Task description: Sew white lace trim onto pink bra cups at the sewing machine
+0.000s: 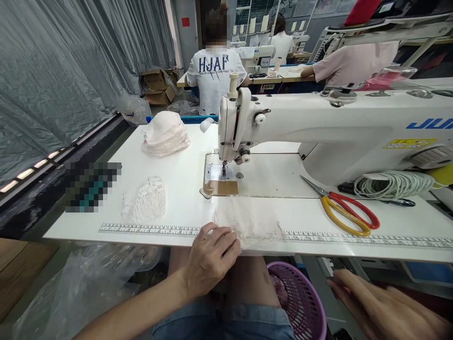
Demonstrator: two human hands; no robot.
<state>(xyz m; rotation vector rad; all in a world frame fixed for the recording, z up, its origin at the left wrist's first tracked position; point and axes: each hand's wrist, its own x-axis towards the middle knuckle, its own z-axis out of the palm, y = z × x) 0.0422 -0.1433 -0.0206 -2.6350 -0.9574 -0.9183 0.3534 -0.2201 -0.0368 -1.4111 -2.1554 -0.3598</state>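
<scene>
My left hand [214, 257] rests at the table's front edge, fingers curled down on the near left corner of a thin, sheer pale fabric piece [247, 219]. That piece lies flat in front of the sewing machine [233, 127], with loose threads at its sides. The needle and presser foot stand over the metal plate [214, 172], apart from the fabric. At the lower right my right hand [385, 302] is below the table edge, fingers stretched leftward and slightly blurred; no held thing shows. A white lace piece [146, 200] and a stack of pale fabric pieces [166, 134] lie on the left.
Scissors [343, 210] with red and yellow handles lie right, beside a coil of pale cord [392, 184]. A printed ruler strip [148, 230] runs along the front edge. Below stand a purple basket [300, 302] and plastic bags [88, 283]. Other people sit at machines behind.
</scene>
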